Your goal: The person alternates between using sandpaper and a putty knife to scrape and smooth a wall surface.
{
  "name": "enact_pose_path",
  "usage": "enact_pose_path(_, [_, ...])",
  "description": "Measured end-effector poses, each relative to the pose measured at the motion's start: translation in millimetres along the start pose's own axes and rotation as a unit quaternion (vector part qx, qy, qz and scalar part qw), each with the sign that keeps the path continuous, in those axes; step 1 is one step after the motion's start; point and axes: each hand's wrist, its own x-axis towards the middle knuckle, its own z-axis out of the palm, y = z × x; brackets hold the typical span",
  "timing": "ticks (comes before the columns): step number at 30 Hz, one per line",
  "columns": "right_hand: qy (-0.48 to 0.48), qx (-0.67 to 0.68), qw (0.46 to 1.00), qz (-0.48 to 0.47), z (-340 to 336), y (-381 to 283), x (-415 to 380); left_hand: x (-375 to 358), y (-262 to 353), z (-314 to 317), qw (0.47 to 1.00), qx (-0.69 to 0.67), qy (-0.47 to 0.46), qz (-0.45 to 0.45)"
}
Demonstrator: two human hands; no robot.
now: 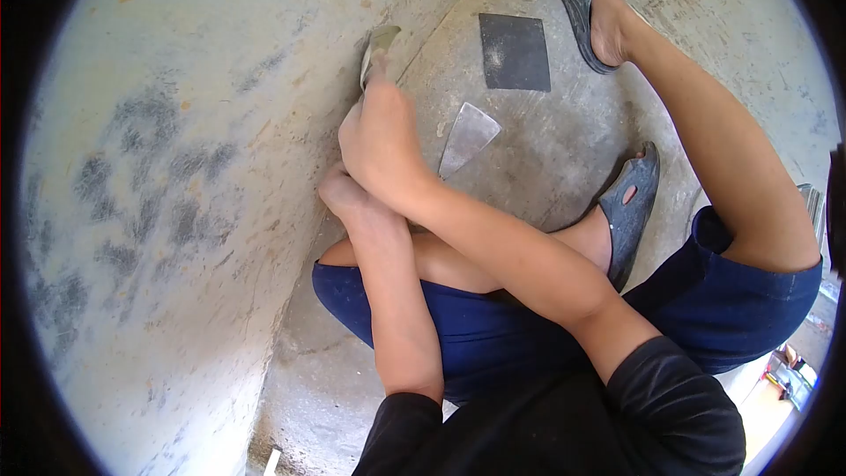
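Note:
My right hand (381, 137) is closed on a thin, curved pale piece (382, 39), held against the lower part of the wall (291, 0); whether it is a sheet or a blade is unclear. Just below, my left hand (342, 191) is bent at the wrist close to the wall, under the right wrist, with its fingers hidden. On the floor to the right lies a grey, wedge-shaped flat plate (471, 137). A dark square sheet (515, 53) lies farther back.
Dark scuffed patches mark the wall at the left. My bent legs and two dark clogs (630, 211) frame the concrete floor (546, 137) on the right. A small white stick (273, 461) is at the bottom left, and colourful items (793, 375) are at the lower right.

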Motion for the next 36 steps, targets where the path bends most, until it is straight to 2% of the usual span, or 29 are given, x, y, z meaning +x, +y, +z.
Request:
enact_pose_path(1, [-0.013,-0.011,0.999,-0.036,-2,-4,-6,8,-1,-13,0.998,-0.001,-0.065,-0.01])
enact_pose_path(2, [-0.043,0.015,0.998,0.034,-13,-14,4,-42,-1,57,0.993,0.086,0.08,0.024])
enact_pose_path(6, [0.03,0.03,0.998,0.053,2,-7,13,-24,2,33,0.994,-0.008,0.105,0.007])
enact_pose_path(7, [0.03,0.017,0.999,-0.009,6,-6,-7,-22,1,15,0.999,0.037,-0.033,0.013])
enact_pose_path(8, [0.028,0.006,0.997,-0.076,8,-8,-14,-19,1,9,0.981,0.078,-0.174,0.024])
enact_pose_path(9, [0.028,0.005,0.997,-0.077,1,-13,-10,-31,-1,28,0.981,0.076,-0.175,0.023])
enact_pose_path(11, [-0.031,0.049,0.998,0.039,-10,-22,0,-50,-1,65,0.996,0.058,0.062,0.029])
enact_pose_path(12, [-0.032,0.05,0.997,0.041,-5,-19,3,-37,1,54,0.987,0.085,0.129,0.049])
enact_pose_path(13, [0.009,0.038,0.999,0.032,5,-13,5,-42,2,52,0.987,0.084,0.13,0.05])
enact_pose_path(14, [0.049,0.026,0.998,0.019,14,-7,6,-48,2,51,0.991,0.105,0.064,0.061])
enact_pose_path(15, [0.05,0.024,0.998,0.016,19,1,-3,-52,1,51,0.989,0.126,-0.004,0.071])
enact_pose_path(16, [0.091,-0.033,0.992,-0.086,25,9,-13,-38,-1,36,0.99,0.126,-0.008,0.069])
enact_pose_path(17, [0.126,-0.088,0.97,-0.188,30,11,-20,-12,-1,7,0.972,0.188,-0.092,0.104])
enact_pose_path(18, [0.12,-0.088,0.971,-0.186,22,7,-18,-11,-1,1,0.944,0.249,-0.169,0.135])
enact_pose_path(19, [0.06,-0.034,0.995,-0.078,10,5,-7,-6,0,1,0.945,0.248,-0.167,0.135])
enact_pose_path(20, [-0.001,0.022,0.999,0.026,1,1,7,-13,3,29,0.988,0.13,-0.04,0.075])
enact_pose_path(21, [-0.002,0.023,0.999,0.027,-1,2,11,-22,4,41,0.996,0.009,0.093,0.011])
enact_pose_path(23, [-0.005,0.014,0.998,0.065,1,1,25,-26,5,43,0.995,0.028,0.092,0.03])
enact_pose_path(24, [-0.004,0.012,0.998,0.066,5,8,14,-34,5,44,0.998,0.043,0.024,0.027])
enact_pose_path(26, [0.027,-0.069,0.99,-0.122,16,19,-12,-54,2,51,0.991,0.08,-0.105,0.03])
enact_pose_path(27, [0.025,-0.069,0.99,-0.12,9,17,-1,-45,3,46,0.991,0.081,-0.103,0.03])
enact_pose_path(29, [-0.012,0.009,0.998,0.06,-8,14,30,-26,4,44,0.997,0.007,0.069,0.026])
enact_pose_path(30, [-0.013,0.01,0.998,0.063,-5,15,24,-29,4,43,0.997,0.014,0.073,0.033])
enact_pose_path(32, [0.034,-0.023,0.999,0.002,3,11,21,-30,7,46,0.999,0.012,0.04,0.021])
enact_pose_path(33, [0.031,-0.027,0.999,0.005,1,14,13,-33,7,41,1.0,0.014,0.018,0.007])
enact_pose_path(35, [-0.023,-0.038,0.996,-0.082,-6,15,5,-24,3,42,1.0,0.008,0.024,0.015])
enact_pose_path(36, [-0.026,-0.015,1.0,0.003,-13,10,19,-22,2,38,0.999,0.006,0.032,0.021])
